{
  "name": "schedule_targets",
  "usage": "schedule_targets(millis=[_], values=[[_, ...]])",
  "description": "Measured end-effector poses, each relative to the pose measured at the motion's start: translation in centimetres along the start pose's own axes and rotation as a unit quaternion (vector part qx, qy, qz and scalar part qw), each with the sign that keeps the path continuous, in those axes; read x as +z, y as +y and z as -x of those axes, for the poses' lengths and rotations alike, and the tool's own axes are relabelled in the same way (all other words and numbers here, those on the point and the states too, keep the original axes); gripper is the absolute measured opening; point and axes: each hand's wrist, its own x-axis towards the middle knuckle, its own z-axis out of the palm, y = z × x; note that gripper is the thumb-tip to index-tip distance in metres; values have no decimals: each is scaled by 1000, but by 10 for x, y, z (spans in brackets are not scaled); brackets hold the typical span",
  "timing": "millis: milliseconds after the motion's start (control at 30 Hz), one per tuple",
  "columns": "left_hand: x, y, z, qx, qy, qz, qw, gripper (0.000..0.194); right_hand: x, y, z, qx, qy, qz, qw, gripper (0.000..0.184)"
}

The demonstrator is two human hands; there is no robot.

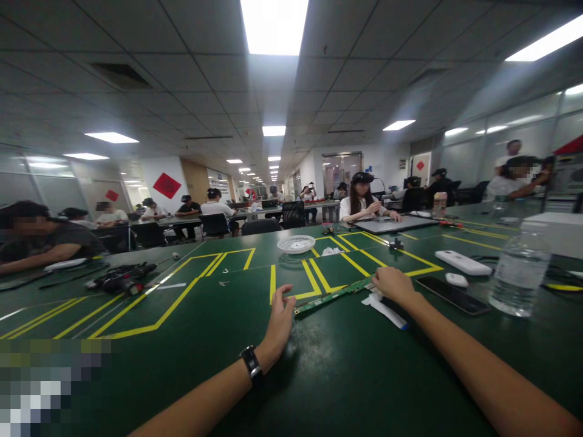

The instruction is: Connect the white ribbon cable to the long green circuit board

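A long, narrow green circuit board (334, 296) lies slantwise in front of me, between my two hands. My left hand (279, 321), with a dark watch (251, 362) at the wrist, is beside the board's left end. Its fingers are stretched and loosely curved, holding nothing that I can see. My right hand (395, 284) is closed at the board's right end, its fingertips pressed together there; the exact grip is hidden. Just under that hand is a white strip (388, 311) with a blue tip, lying on the green table (319, 376).
A white basket (296, 244) and crumpled white paper (331, 251) stand beyond the board. To the right are a phone (452, 295), a white case (463, 263) and a water bottle (520, 270). Dark tools (125, 279) lie left. A co-worker (362, 203) sits opposite.
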Motion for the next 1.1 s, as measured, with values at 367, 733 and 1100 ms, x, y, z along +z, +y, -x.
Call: schedule_targets(millis=[367, 733, 1100], values=[[3, 3, 5, 48, -74, -25, 996, 28, 16, -20, 8, -106, 16, 37, 994, 24], [4, 13, 10, 47, -110, -48, 992, 25, 27, -25, 7, -81, 32, 69, 994, 31], [7, 7, 8, 59, -155, -10, 986, 25, 34, -24, 3, -64, 24, 80, 994, 51]])
